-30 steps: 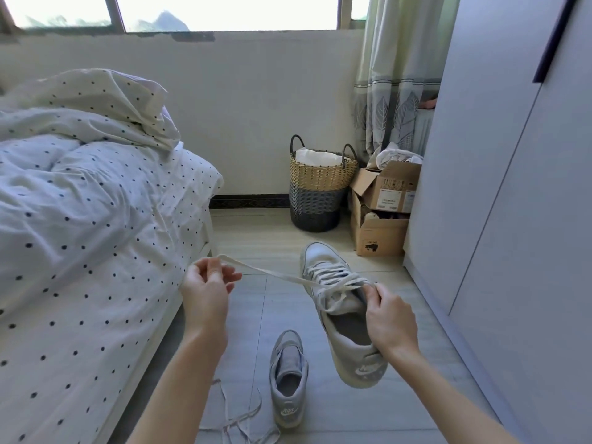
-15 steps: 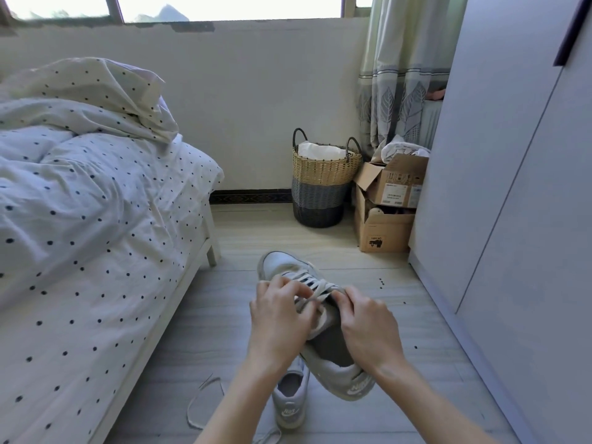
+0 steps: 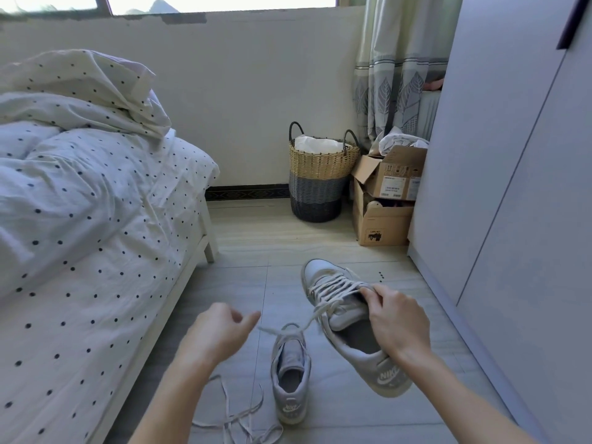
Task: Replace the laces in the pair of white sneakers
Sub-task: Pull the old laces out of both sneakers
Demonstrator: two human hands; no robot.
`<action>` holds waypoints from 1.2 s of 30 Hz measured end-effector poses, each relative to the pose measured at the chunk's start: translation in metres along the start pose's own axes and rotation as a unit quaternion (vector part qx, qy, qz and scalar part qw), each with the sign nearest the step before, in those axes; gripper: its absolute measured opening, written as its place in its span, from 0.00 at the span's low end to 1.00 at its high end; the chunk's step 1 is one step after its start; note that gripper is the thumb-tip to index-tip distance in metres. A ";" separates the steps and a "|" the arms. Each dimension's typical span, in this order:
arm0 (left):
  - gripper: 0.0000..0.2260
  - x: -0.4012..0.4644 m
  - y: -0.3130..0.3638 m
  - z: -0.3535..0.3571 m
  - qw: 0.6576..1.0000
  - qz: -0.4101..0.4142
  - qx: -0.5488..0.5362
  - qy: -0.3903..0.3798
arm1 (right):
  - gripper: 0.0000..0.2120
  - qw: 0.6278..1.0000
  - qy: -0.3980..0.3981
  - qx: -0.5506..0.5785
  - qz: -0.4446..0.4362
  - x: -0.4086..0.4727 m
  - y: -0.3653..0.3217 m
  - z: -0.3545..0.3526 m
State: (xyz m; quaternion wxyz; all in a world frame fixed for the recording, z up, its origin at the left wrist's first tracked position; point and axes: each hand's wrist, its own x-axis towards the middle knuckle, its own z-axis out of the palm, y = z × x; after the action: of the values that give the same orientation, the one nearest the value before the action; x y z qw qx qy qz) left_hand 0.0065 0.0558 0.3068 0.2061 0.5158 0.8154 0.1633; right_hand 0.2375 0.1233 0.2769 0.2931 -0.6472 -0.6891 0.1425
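while the floor strip is being hemmed in by the bed (image 3: 96, 251) on the left and the wardrobe (image 3: 512, 219) on the right, a basket (image 3: 322, 177) and boxes (image 3: 384, 203) are being kept at its far end. an unlaced sneaker (image 3: 290, 379) and a loose lace (image 3: 237, 418) are lying on the floor. the laced sneaker (image 3: 346, 318) is being held up by the right hand (image 3: 397, 318), its lace (image 3: 307, 322) being pinched by the left hand (image 3: 221, 331).

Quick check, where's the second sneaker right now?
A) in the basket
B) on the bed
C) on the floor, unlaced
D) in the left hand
C: the second sneaker stands on the floor with no lace in it, while the right hand holds up the laced sneaker.
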 end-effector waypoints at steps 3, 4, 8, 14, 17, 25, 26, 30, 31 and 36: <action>0.13 -0.004 0.003 0.002 0.994 0.033 -0.033 0.104 | 0.17 1.000 -0.008 0.001 -0.015 -0.004 -0.004 -0.002; 0.12 -0.006 0.008 0.000 0.983 0.065 -0.071 0.155 | 0.17 1.000 -0.011 0.005 -0.025 -0.006 -0.007 -0.002; 0.07 -0.017 0.032 0.007 0.962 0.186 -0.140 0.142 | 0.17 0.997 -0.022 0.020 -0.076 -0.016 -0.022 -0.002; 0.03 -0.018 0.045 0.023 0.962 0.243 -0.095 0.078 | 0.15 0.992 -0.022 0.046 -0.114 -0.024 -0.034 -0.001; 0.02 -0.020 0.047 0.023 0.962 0.252 -0.092 0.055 | 0.16 0.992 -0.027 0.044 -0.115 -0.023 -0.032 0.001; 0.11 -0.022 0.051 0.019 0.960 0.192 -0.196 -0.060 | 0.15 0.991 -0.041 0.041 -0.118 -0.021 -0.028 0.003; 0.11 -0.022 0.050 0.019 0.958 0.194 -0.203 -0.058 | 0.15 0.992 -0.041 0.046 -0.113 -0.020 -0.027 0.003; 0.14 -0.026 0.051 0.013 0.950 0.191 -0.236 -0.076 | 0.15 0.992 -0.037 0.049 -0.107 -0.017 -0.025 0.000; 0.16 -0.026 0.051 0.012 0.946 0.186 -0.249 -0.092 | 0.15 0.992 -0.037 0.043 -0.112 -0.016 -0.025 -0.001; 0.16 -0.025 0.051 0.006 0.907 0.130 -0.390 -0.094 | 0.16 0.989 -0.047 -0.001 -0.140 -0.018 -0.026 -0.002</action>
State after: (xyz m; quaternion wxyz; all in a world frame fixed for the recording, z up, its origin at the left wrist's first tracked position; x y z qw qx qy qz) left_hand 0.0582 0.0550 0.3306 0.4433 0.5089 0.5889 0.4446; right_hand 0.2175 0.1025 0.2899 0.2770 -0.5373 -0.7860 0.1297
